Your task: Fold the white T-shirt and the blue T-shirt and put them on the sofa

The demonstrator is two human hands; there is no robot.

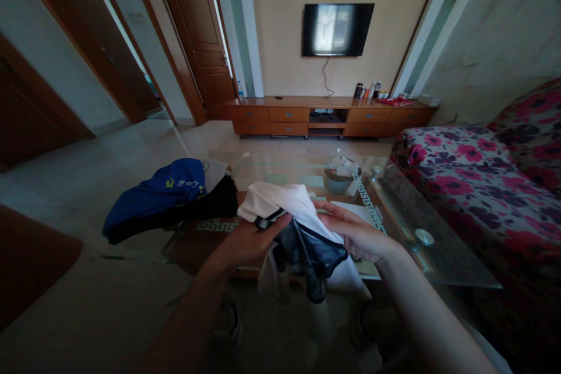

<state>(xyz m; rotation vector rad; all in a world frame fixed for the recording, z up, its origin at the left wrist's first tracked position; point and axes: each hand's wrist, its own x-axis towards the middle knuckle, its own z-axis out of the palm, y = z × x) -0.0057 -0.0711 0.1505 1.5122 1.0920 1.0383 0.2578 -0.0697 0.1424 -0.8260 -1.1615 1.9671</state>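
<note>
Both my hands hold one white garment (280, 198) with a dark lining and a dark drawstring hanging from it, just above the near edge of a glass coffee table (438, 257). My left hand (249, 242) grips its left side, thumb on a dark trim. My right hand (357, 234) pinches the white cloth on the right. On the table's left lies a pile of clothes: a blue garment (162, 190) with yellow print on top of black cloth (217, 201).
A small grey basket (337, 181) with white stuff stands mid-table. A floral sofa (473, 181) runs along the right. A wooden TV cabinet (333, 114) and a wall TV (337, 29) are at the far wall. Brown doors stand left.
</note>
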